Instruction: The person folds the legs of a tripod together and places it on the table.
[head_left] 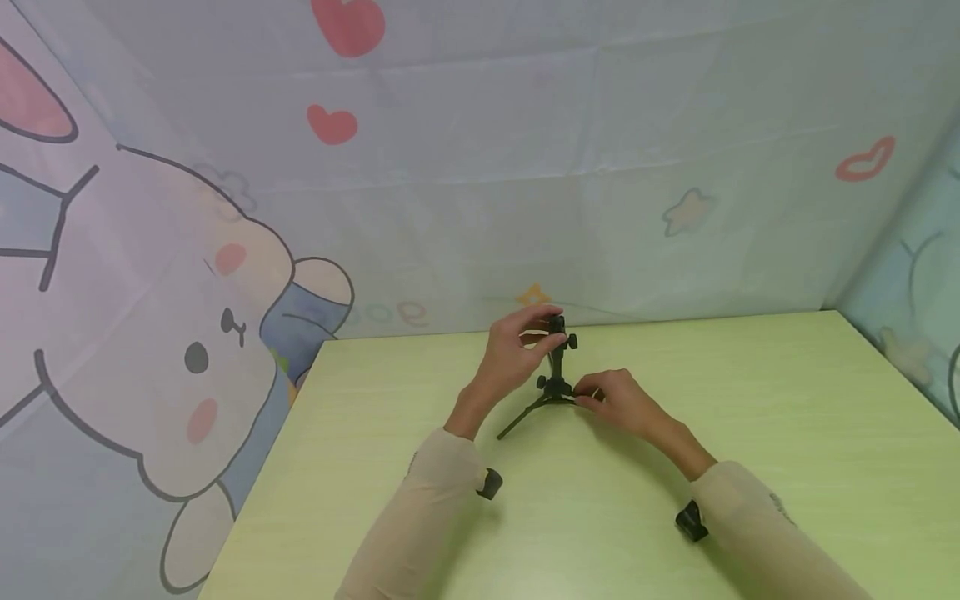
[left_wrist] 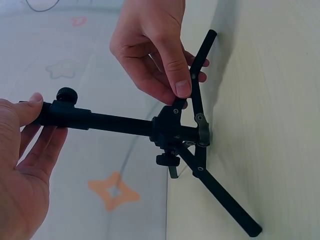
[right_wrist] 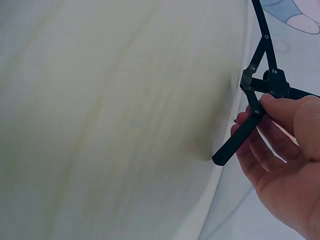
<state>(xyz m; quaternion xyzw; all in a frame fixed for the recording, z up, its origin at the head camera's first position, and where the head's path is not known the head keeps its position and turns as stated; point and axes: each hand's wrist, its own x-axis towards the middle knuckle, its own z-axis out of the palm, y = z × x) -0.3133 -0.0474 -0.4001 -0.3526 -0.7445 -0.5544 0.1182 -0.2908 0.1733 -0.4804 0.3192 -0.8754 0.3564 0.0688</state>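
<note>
A small black tripod (head_left: pixel 557 367) stands upright near the table's back edge, its legs spread. My left hand (head_left: pixel 512 348) grips the top of its column, thumb on one side and fingers on the other, close to a round knob (left_wrist: pixel 67 96). Lower down, my right hand (head_left: pixel 617 402) pinches one leg near its hinge between thumb and fingers. In the right wrist view that leg (right_wrist: pixel 235 142) runs past the fingertips of the right hand (right_wrist: pixel 285 150). A second knob (left_wrist: pixel 168 160) sits on the hub where the leg braces meet.
The pale yellow-green table (head_left: pixel 390 400) reaches back to a cloth backdrop (head_left: pixel 480 208) printed with a rabbit, hearts and stars. More cloth hangs at the right side. A black wrist camera (head_left: pixel 490 483) sticks out from the left sleeve, another camera (head_left: pixel 691 522) from the right.
</note>
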